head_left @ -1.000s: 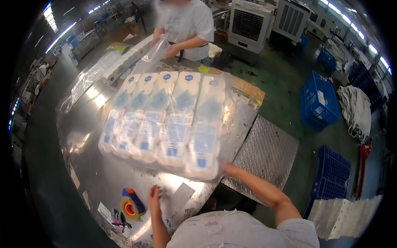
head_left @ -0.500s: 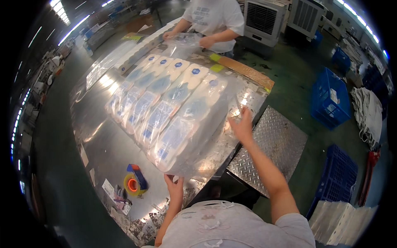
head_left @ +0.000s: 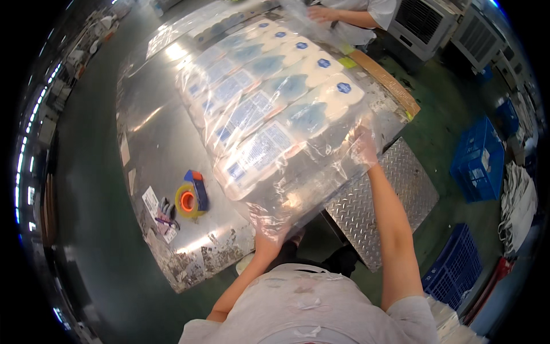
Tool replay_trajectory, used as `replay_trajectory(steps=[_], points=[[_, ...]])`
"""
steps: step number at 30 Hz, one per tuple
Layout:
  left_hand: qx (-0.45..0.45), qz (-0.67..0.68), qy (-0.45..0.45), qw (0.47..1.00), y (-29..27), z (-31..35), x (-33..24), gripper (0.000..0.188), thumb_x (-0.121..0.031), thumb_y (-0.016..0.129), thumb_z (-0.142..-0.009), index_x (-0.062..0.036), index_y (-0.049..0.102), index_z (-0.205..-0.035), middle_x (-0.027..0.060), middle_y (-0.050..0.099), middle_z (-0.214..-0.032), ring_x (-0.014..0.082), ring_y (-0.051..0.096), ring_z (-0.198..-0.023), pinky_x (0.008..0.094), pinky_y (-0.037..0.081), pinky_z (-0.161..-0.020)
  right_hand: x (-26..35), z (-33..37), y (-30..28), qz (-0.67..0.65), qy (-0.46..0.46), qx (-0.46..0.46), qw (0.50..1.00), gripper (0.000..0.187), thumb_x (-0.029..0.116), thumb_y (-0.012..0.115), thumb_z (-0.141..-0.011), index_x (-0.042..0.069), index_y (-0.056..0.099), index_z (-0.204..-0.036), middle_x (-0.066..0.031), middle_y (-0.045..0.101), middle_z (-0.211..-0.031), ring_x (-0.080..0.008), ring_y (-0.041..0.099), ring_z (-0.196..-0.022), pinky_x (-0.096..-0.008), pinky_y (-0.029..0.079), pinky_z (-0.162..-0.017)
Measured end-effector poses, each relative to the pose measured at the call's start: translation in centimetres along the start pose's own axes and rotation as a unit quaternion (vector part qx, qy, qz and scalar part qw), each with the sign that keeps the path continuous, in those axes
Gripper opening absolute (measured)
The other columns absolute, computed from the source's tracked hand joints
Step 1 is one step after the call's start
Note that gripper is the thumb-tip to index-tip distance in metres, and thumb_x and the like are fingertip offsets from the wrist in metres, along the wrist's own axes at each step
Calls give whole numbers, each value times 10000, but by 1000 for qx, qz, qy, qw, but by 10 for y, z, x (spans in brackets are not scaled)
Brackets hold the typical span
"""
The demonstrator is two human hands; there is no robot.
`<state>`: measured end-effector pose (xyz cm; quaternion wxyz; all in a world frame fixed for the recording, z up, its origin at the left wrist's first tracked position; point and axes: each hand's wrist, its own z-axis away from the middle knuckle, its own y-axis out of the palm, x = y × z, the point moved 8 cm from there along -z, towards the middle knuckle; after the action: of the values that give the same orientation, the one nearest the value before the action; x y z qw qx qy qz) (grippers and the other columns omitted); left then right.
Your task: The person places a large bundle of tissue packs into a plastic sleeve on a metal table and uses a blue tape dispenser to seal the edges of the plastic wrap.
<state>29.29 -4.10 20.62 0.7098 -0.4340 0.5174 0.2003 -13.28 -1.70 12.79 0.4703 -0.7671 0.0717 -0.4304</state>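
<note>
On the metal table, several long packs with white, blue and pale pink printing (head_left: 260,149) lie side by side under a large clear plastic bag (head_left: 309,183). A slack stretch of film reaches from them toward me. My left hand (head_left: 271,225) is at the bag's near left corner, with film over it up to the wrist; creases and glare blur its fingers. Under the film at the near right corner is my right hand (head_left: 362,144), its fingers seeming stretched out, not closed round a pack. Both hands are short of the packs.
A tape dispenser (head_left: 191,198), gloves (head_left: 166,212) and a paper label (head_left: 150,202) lie on the table (head_left: 143,143) at left. Across it, a co-worker's hand (head_left: 323,14) is at more film. A diamond-plate platform (head_left: 395,200) and blue crates (head_left: 478,160) stand at right.
Both my hands have gone from the bag's near edge to under its film. The film there has risen and spread, and the packs sit further right in view as my head turned.
</note>
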Motion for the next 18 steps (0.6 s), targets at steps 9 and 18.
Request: replay_trajectory(steps=[9, 18], points=[[-250, 88, -57, 962, -88, -32, 112, 638, -180, 677, -806, -22, 335, -1321, 141, 449, -1233, 257, 474, -1132, 361, 404, -933, 29, 144, -53, -248, 62, -37, 966, 122, 79, 508, -830, -12, 589, -829, -39, 553, -743, -152, 511, -719, -316, 405, -636], [-353, 79, -60, 930, -90, -14, 96, 548, -134, 588, -849, 35, 326, -1299, 181, 514, -1126, 254, 518, -1039, 399, 435, -848, 82, 243, -65, -393, 193, 0, 899, 125, 14, 470, -822, 30, 570, -748, 49, 483, -648, -46, 411, -574, -223, 314, -507]])
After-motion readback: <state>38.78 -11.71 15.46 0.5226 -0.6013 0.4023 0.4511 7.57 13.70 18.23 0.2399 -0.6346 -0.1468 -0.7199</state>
